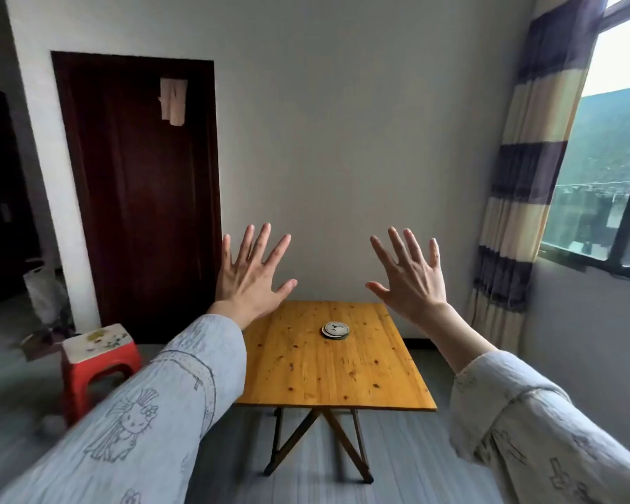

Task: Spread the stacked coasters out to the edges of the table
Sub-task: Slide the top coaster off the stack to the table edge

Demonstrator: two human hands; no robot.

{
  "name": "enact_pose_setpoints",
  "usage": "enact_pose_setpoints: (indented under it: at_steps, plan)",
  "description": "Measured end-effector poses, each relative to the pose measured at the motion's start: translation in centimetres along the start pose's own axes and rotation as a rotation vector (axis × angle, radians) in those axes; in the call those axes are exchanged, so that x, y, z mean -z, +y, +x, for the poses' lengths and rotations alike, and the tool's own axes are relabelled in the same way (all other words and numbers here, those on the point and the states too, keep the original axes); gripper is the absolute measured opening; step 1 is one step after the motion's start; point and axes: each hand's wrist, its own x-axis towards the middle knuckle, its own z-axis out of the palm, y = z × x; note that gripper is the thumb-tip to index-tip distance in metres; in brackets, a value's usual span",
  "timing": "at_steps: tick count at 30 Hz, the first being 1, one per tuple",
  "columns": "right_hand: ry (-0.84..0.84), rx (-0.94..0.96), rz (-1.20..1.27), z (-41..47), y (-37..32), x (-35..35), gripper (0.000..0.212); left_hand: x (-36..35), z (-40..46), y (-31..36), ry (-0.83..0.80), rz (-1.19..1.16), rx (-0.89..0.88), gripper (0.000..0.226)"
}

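Note:
A small stack of round coasters (335, 329), pale with a dark pattern on top, rests on the far middle of a wooden folding table (317, 372). My left hand (252, 274) is raised in the air above the table's far left corner, fingers spread wide and holding nothing. My right hand (411, 276) is held up the same way above the far right corner, also with fingers apart. Both hands are well above and apart from the coasters. Pale printed sleeves cover both forearms.
A red plastic stool (99, 361) with a white top stands left of the table. Behind it is a dark wooden door (142, 198). A striped curtain (524, 176) and a window (611, 169) are on the right. Grey floor surrounds the table.

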Motion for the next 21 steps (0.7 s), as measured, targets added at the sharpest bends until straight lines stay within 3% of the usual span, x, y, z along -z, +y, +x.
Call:
enact_pose_setpoints:
  at_steps: [11,21]
  plan:
    - [-0.196,-0.024,0.128,0.8,-0.8,-15.5,0.077,-15.4,2.5,1.6,-0.142,-0.205,0.043,0.068]
    - [-0.301,-0.220,0.362,5.2,-1.6,-29.4,0.074,-29.1,5.7,2.0,-0.306,-0.552,0.114,0.060]
